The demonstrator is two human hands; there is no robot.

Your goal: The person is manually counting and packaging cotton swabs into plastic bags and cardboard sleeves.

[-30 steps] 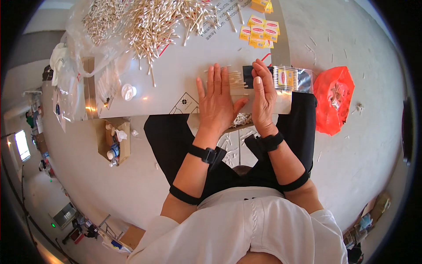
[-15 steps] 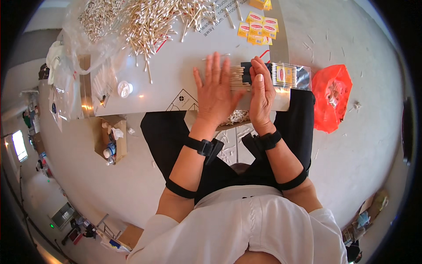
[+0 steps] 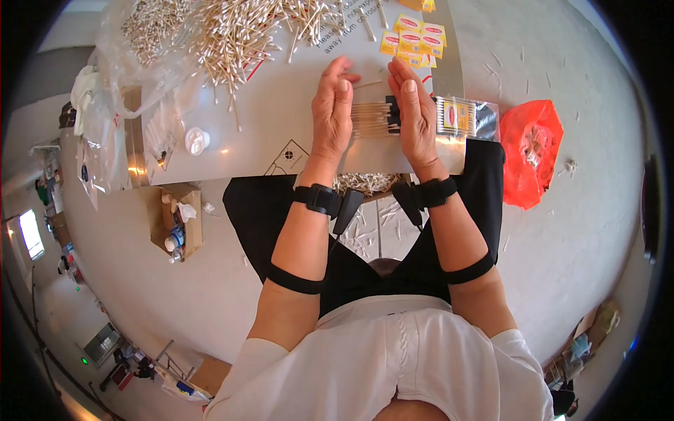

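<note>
The left hand (image 3: 332, 116) has tipped from flat onto its edge, so the swabs (image 3: 368, 121), upper centre, lie uncovered between it and the right hand (image 3: 417, 119); both grips are unclenched, clamping nothing.

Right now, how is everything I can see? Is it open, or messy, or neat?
left hand: on its side, fingers bent, not gripping
right hand: on its side, fingers fairly straight, not gripping
row of cotton swabs: lined up between the hands
big swab pile: loose, messy
yellow cards: loose, overlapping
clear packet: lying flat, swabs inside
red bag: open
cardboard box: open, things inside
</note>
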